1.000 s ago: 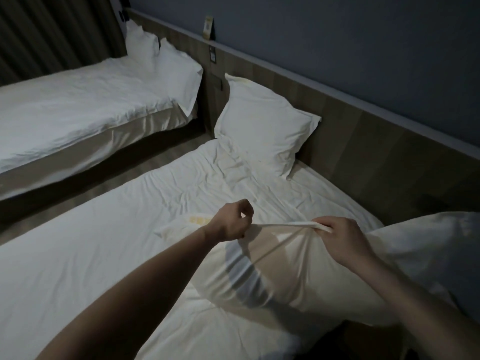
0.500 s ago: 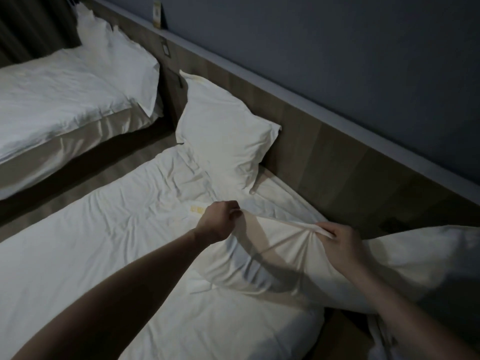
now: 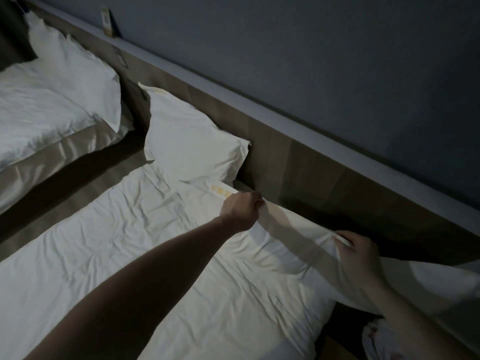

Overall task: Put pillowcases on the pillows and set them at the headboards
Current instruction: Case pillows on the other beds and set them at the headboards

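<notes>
A white cased pillow (image 3: 293,245) lies across the near bed's right side, close to the wooden headboard (image 3: 306,175). My left hand (image 3: 240,209) grips its far edge near a yellow label. My right hand (image 3: 361,253) pinches the near end of the same edge, and the rest of the pillow bulges off to the right behind my wrist. Another white pillow (image 3: 189,141) leans against the headboard at the bed's far corner. On the far bed, two more pillows (image 3: 78,76) stand at the headboard.
The near bed (image 3: 135,245) has a wrinkled white sheet. A dark floor gap (image 3: 75,175) separates it from the far bed (image 3: 33,110). A small card (image 3: 106,22) stands on the headboard ledge. Crumpled cloth (image 3: 381,341) lies on the floor at the lower right.
Both hands have carried the held pillow away from me and rightward, from the middle of the bed to just in front of the headboard. The view has swung right.
</notes>
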